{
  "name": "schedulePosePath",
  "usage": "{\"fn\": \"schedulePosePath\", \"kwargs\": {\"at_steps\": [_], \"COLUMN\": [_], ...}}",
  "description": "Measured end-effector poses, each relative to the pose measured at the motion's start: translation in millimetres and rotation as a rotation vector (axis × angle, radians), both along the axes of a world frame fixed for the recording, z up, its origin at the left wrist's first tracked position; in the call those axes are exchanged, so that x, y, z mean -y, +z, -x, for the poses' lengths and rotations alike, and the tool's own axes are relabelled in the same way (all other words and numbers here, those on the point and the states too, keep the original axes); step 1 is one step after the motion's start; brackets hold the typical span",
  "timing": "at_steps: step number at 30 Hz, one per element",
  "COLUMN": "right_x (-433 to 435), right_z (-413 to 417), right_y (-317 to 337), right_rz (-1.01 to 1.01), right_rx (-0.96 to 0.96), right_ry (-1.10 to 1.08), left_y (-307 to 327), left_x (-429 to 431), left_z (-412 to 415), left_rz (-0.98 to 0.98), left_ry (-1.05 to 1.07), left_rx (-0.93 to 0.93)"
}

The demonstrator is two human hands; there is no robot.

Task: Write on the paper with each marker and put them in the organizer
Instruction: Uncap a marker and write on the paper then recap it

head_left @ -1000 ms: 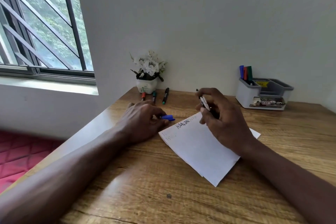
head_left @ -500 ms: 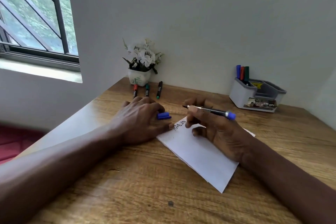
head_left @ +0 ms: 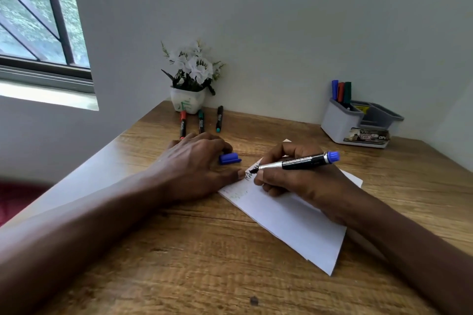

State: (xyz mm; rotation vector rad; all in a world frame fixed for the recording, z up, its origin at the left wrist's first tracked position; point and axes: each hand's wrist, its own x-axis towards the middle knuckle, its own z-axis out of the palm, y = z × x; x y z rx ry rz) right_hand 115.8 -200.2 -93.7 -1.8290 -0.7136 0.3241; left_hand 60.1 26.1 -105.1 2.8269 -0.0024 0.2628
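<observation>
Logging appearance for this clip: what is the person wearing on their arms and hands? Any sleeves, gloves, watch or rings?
Nothing worn shows. The left forearm and right forearm are bare as far as the frame reaches, with no sleeve edge in view. The left hand and right hand are gloveless. No watch, bracelet or ring is visible on either wrist or on the fingers that show.

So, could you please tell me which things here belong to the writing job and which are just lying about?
Job: paper, blue marker in right hand, blue cap in left hand, red marker, green marker, teal-ended marker, organizer.
Lying about: flower pot.
</observation>
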Motion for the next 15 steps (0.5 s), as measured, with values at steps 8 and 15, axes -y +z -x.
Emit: {"fn": "schedulePosePath", "kwargs": {"at_steps": [8,15], "right_x": [-2.6,-3.8], "right_z": [-0.4,-0.9], "right_y": [-0.7,-4.8], "right_rz": [0.056,0.122], "right_rx": [0.209,0.323], "right_ry": [-0.003,-0.034], "left_y": [3.0,3.3], "left_x": [-0.1,0.0], "left_z": [1.4,1.0], "left_rz": [0.022,0.016], "left_ry": [-0.001,0.000], "left_rx": [-0.023,-0.034]}}
